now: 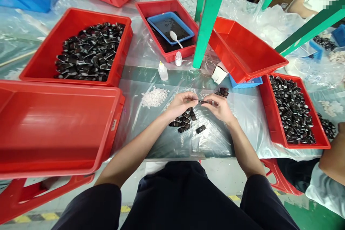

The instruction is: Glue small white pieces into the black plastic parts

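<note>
My left hand [182,102] and my right hand [219,107] meet over the plastic-covered table [215,140]. Both pinch one small black part [201,102] between their fingertips. Below the hands lies a small pile of black parts [183,122], with one loose black part [201,129] to its right. Another small cluster of black parts [223,92] lies just beyond my right hand. A heap of small white pieces [154,97] rests left of my left hand.
Red bins of black parts sit at upper left [90,52] and at right [292,109]. An empty red bin [54,125] stands near left, a tilted one [242,52] behind a green post [208,18]. Two small bottles [162,70] stand nearby. Another person's arm [332,158] shows at right.
</note>
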A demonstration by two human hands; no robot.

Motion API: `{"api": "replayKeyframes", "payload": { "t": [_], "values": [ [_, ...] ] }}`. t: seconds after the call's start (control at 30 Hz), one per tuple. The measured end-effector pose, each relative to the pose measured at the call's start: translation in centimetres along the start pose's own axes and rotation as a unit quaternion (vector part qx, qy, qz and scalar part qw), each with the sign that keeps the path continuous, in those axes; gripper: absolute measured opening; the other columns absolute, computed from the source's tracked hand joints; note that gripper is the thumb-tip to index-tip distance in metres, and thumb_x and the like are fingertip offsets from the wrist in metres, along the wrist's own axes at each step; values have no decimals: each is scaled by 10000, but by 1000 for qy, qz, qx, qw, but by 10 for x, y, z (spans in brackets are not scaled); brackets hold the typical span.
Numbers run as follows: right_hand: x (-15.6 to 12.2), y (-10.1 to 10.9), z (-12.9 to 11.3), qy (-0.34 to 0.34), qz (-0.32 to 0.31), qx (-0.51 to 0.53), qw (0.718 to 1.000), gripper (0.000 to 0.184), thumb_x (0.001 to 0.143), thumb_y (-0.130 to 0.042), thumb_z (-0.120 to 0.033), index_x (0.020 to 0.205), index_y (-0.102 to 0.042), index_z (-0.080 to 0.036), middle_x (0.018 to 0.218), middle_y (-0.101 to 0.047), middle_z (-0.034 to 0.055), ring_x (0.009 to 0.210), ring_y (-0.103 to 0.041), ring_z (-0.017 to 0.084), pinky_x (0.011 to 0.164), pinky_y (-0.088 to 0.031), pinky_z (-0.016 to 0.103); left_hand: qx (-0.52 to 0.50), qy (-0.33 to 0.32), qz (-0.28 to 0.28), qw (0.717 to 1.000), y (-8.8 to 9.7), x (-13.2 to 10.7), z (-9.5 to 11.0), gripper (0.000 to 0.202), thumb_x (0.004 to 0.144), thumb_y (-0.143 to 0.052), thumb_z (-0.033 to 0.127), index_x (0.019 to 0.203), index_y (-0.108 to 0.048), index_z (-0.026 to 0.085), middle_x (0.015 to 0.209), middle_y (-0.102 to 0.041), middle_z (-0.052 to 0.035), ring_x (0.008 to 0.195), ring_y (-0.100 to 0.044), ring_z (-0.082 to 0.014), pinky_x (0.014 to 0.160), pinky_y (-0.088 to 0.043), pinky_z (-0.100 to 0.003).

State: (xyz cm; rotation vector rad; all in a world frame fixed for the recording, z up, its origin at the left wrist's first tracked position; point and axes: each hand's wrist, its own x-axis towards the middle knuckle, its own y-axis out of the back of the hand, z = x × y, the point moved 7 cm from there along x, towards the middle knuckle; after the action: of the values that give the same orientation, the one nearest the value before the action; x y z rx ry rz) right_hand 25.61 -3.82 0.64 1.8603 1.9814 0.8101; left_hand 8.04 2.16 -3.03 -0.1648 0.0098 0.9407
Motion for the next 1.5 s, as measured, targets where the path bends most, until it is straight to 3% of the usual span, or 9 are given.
{"api": "replayKeyframes", "payload": {
  "t": [0.13, 0.23, 0.43, 0.57, 0.73, 0.83, 1.03, 1.33, 1.5],
  "values": [
    [-1, 30, 17, -37, 27, -42, 998, 390, 1030, -767, -633, 994, -732, -246, 923, -758, 47, 774, -633, 215, 787, -513, 365, 145, -74, 60, 985, 13, 3, 3, 207, 920, -836, 382, 1010, -767, 209, 1028, -800, -63, 962, -730, -215, 918, -601, -374],
    [-7, 65, 38, -93, 102, -134, 981, 266, 1009, -799, -502, 973, -727, -248, 979, -777, 58, 774, -642, 217, 786, -501, 365, 302, -124, 90, 941, 23, 1, 12, 133, 999, -767, 317, 1087, -775, 219, 1095, -798, -81, 1059, -733, -256, 1021, -593, -435],
    [-15, 86, 56, -146, 128, -228, 954, 160, 980, -811, -407, 977, -756, -258, 1109, -795, 80, 779, -650, 224, 789, -488, 380, 475, -118, 55, 870, 26, 6, 0, 229, 1057, -695, 241, 1266, -783, 215, 1332, -778, -148, 1314, -700, -345, 1180, -559, -520],
    [-8, 59, 28, -79, 104, -173, 976, 198, 1018, -778, -442, 988, -756, -247, 1042, -774, 91, 789, -641, 229, 797, -510, 385, 513, -132, 50, 847, 22, 9, -7, 264, 1065, -684, 231, 1311, -782, 232, 1336, -776, -134, 1321, -696, -338, 1193, -556, -509],
    [-9, -22, -17, 12, -113, -115, 987, 142, 1067, -770, -374, 1018, -746, -244, 935, -735, 41, 805, -629, 212, 790, -467, 349, 535, -151, 44, 830, 14, 12, -5, 255, 1078, -653, 206, 1282, -806, 214, 1289, -784, -136, 1289, -711, -337, 1185, -552, -507],
    [-14, -48, -27, 16, -170, -137, 976, 162, 1033, -836, -360, 1046, -729, -239, 916, -715, 22, 828, -631, 212, 779, -423, 332, 546, -142, 37, 825, 10, 15, -4, 232, 1093, -623, 204, 1192, -832, 195, 1247, -801, -153, 1282, -709, -353, 1169, -551, -522],
    [-16, -52, -25, 5, -196, -154, 968, 212, 974, -868, -286, 1116, -715, -252, 984, -741, 23, 836, -638, 210, 770, -412, 324, 534, -129, 49, 834, 9, 15, 2, 192, 1066, -634, 175, 1024, -819, 205, 1162, -831, -143, 1233, -733, -338, 1127, -561, -503],
    [-15, -39, -22, -9, -193, -104, 976, 147, 979, -673, -226, 1070, -788, -244, 967, -799, 31, 748, -631, 183, 738, -454, 335, 296, -117, 118, 941, 26, 4, 15, 96, 970, -715, 150, 985, -781, 217, 955, -845, -33, 880, -772, -201, 859, -590, -339],
    [-8, -19, -8, -20, -101, -87, 991, 212, 991, -647, -306, 1113, -807, -239, 952, -807, 50, 741, -645, 203, 769, -509, 369, 214, -152, 117, 958, 24, 2, 19, 65, 963, -777, 243, 978, -834, 215, 984, -851, -61, 871, -752, -190, 776, -567, -332]
  ]
}}
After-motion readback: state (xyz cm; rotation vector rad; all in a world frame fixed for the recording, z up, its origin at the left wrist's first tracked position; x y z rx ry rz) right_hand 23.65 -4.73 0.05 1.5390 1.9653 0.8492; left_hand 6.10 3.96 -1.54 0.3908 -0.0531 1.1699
